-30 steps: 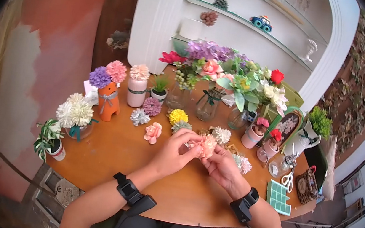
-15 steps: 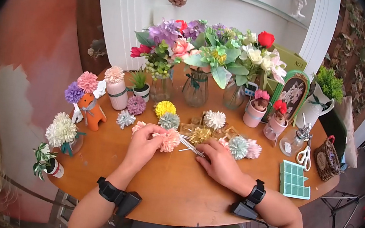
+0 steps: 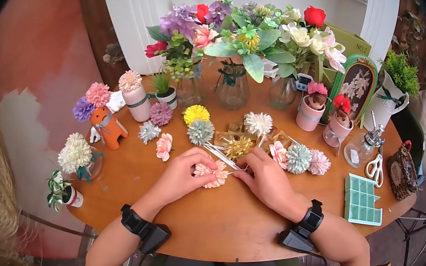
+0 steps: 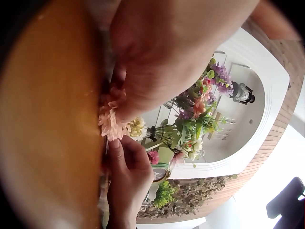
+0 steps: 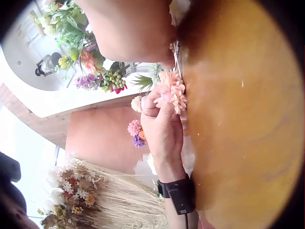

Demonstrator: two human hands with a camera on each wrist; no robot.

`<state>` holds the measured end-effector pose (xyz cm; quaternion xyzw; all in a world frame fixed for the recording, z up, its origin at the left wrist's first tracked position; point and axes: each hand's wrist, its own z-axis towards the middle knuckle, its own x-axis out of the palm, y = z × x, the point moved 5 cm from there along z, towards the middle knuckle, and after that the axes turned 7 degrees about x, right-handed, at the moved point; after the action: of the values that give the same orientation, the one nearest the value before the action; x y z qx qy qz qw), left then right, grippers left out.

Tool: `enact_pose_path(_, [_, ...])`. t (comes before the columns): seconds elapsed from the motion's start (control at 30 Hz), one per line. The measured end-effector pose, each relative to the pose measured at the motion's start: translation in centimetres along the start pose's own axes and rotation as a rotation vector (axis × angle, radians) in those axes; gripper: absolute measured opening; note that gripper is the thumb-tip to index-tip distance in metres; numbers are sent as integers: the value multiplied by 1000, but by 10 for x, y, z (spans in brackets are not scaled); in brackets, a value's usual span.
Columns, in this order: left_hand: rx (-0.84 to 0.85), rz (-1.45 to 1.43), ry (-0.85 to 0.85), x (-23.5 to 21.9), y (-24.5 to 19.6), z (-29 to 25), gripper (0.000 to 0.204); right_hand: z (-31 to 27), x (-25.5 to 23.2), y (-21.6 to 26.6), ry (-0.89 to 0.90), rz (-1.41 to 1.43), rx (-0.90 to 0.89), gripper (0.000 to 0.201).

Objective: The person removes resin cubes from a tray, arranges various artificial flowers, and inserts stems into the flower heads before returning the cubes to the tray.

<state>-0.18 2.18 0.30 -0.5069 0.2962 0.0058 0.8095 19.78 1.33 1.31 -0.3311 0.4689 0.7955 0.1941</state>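
In the head view my left hand (image 3: pixel 185 171) pinches a peach artificial flower head (image 3: pixel 218 178) low over the table, its petals spreading past the fingertips. My right hand (image 3: pixel 272 183) is just right of that flower, thumb and forefinger pinching a thin white stick whose tip points at the petals. Behind the fingertips lies a bundle of white sticks (image 3: pixel 219 154), partly hidden by the right hand. The left wrist view has the right fingertips right at the edge of the flower (image 4: pixel 112 125). Several pompom flowers, among them a gold one (image 3: pixel 240 148), lie just beyond.
A pink rose head (image 3: pixel 164 147) lies left of the sticks. Glass vases of flowers (image 3: pixel 232 90) stand at the back. On the right are a green compartment tray (image 3: pixel 363 200), white scissors (image 3: pixel 375 171) and a glass spray bottle (image 3: pixel 362 150). An orange figurine (image 3: pixel 109 129) stands left.
A second ago both hands were together at the flower, higher up. The right hand then went to the white sticks and has come back beside the flower with one. The head view has tilted down.
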Motion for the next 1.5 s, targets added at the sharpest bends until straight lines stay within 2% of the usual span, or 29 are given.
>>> enact_pose_path(0.1, [11,11,18,0,1,0,21,-2,-1,9,-19,154,21,22])
enact_pose_path(0.17, [-4,-12,31,0,6,0,22,-4,0,11,-34,152,3,21])
enact_pose_path(0.23, [-16,-35,43,-1,7,1,22,-9,-9,28,-156,99,-219,16])
enact_pose_path(0.27, [-26,-51,48,-1,6,1,23,-11,-16,36,-191,98,-276,13])
enact_pose_path(0.37, [-47,-77,55,1,5,0,25,-19,-27,44,-268,151,-319,14])
enact_pose_path(0.4, [-53,-88,53,1,5,0,25,-20,-25,44,-270,153,-318,14])
enact_pose_path(0.47, [-63,-81,54,2,3,1,25,-22,-20,33,-299,355,-206,15])
enact_pose_path(0.53, [-74,-76,52,2,4,1,25,-19,-16,28,-287,338,-222,16])
enact_pose_path(0.6, [6,-22,43,1,0,1,25,-19,-14,28,-273,322,-239,16])
enact_pose_path(0.73, [-49,-45,33,1,1,0,26,-16,-13,28,-293,380,-242,16])
enact_pose_path(0.8, [34,36,34,1,-1,1,26,-17,-13,27,-309,377,-241,16])
enact_pose_path(0.97, [-9,-14,29,2,0,0,25,-15,-9,26,-242,277,-217,15])
enact_pose_path(1.03, [-22,-31,25,2,0,1,25,-15,-8,27,-269,317,-230,15])
enact_pose_path(1.3, [25,33,35,2,-7,2,23,-14,-8,27,-241,306,-217,14])
enact_pose_path(1.37, [49,34,28,3,-6,2,23,-15,-10,28,-300,356,-261,14])
enact_pose_path(1.5, [74,17,9,3,-7,2,22,-16,-10,28,-289,329,-244,14])
